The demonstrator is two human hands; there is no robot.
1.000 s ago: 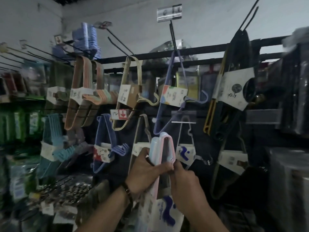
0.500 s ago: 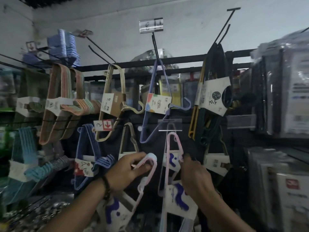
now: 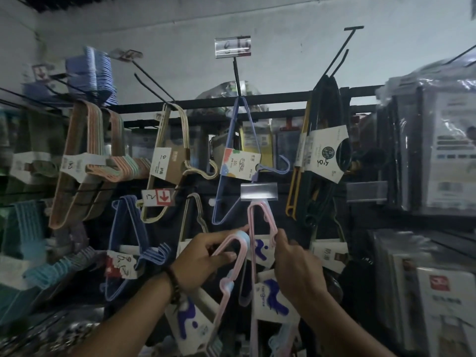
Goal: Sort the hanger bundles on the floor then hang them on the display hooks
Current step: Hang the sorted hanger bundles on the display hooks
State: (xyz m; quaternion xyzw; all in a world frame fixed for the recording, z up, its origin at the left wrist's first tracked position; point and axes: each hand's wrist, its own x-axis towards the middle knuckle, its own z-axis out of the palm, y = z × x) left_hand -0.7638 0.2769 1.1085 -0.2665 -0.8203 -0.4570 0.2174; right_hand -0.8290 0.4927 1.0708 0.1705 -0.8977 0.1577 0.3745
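One pink bundle (image 3: 251, 222) now hangs under the clear tag (image 3: 258, 193), right hand (image 3: 296, 264) pinching it; left hand (image 3: 203, 256) grips the second bundle (image 3: 244, 239), next up.

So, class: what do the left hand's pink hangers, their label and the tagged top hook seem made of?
Pink hangers: probably plastic, smooth, pastel, moulded rounded bends. Label: printed card, matte, folded flat. Top hook: likely dark-coated metal wire, thin and straight.

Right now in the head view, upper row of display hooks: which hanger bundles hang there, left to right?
peach hanger bundles → cream hanger bundle → lavender-blue hanger bundle → dark green hanger bundle
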